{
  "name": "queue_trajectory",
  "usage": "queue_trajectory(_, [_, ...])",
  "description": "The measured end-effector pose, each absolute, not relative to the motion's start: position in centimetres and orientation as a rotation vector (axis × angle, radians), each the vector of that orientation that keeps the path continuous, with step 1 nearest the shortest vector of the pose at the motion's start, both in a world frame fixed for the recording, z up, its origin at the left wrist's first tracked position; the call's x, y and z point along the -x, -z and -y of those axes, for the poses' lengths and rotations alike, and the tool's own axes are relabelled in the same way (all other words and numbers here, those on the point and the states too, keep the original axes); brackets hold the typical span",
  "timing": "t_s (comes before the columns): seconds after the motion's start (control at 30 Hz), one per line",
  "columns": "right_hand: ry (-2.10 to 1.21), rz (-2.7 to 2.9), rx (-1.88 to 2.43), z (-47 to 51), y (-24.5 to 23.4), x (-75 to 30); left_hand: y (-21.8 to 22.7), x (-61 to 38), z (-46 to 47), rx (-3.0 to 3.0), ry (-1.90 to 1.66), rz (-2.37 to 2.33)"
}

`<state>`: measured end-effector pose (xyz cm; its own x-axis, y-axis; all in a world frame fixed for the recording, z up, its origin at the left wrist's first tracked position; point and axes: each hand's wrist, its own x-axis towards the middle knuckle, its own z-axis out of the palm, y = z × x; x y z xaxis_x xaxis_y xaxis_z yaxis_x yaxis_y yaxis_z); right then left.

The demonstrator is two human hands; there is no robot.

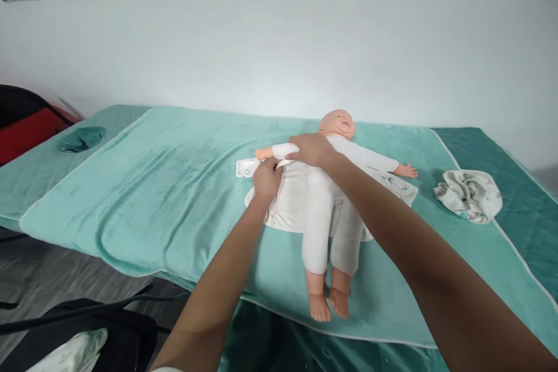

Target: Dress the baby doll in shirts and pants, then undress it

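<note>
A baby doll (320,215) with a white cloth body lies on its back, head toward the wall and bare feet toward me. Spread out beneath it is a white baby shirt (288,209) with a small print showing on its sleeves. My left hand (267,179) is closed, pinching the shirt's edge just below the doll's hand on the left side. My right hand (313,150) rests at the doll's shoulder, its fingers curled over the upper arm on that same side. The doll's other arm (377,158) stretches out to the right above the second sleeve.
A crumpled printed cloth item, perhaps a hat (471,195), lies on the right. The turquoise sheet (131,186) covers a padded bed with a face hole (82,138) at the left. A white wall (261,52) stands behind. A dark chair (87,331) is at lower left.
</note>
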<state>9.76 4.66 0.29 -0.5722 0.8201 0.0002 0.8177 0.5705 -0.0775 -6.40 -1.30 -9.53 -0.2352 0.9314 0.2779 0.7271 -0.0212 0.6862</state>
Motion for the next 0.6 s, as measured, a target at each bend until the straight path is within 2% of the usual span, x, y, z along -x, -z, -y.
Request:
queue_trajectory(0.2, [-0.299, 2.662, 1.330, -4.0, -0.8, -11.8, 9.5, 7.8, 0.5, -1.193, -1.451, -1.674])
queue_trajectory(0.33, [-0.426, 2.666, 1.278, -4.0, -0.8, -13.0, 9.8, 8.5, 0.1, -1.070, -1.494, -1.538])
queue_trajectory(0.6, [-0.361, 2.724, 1.402, -4.3, -0.2, -12.6, 9.4, 10.1, 0.3, -0.836, -1.454, -1.381])
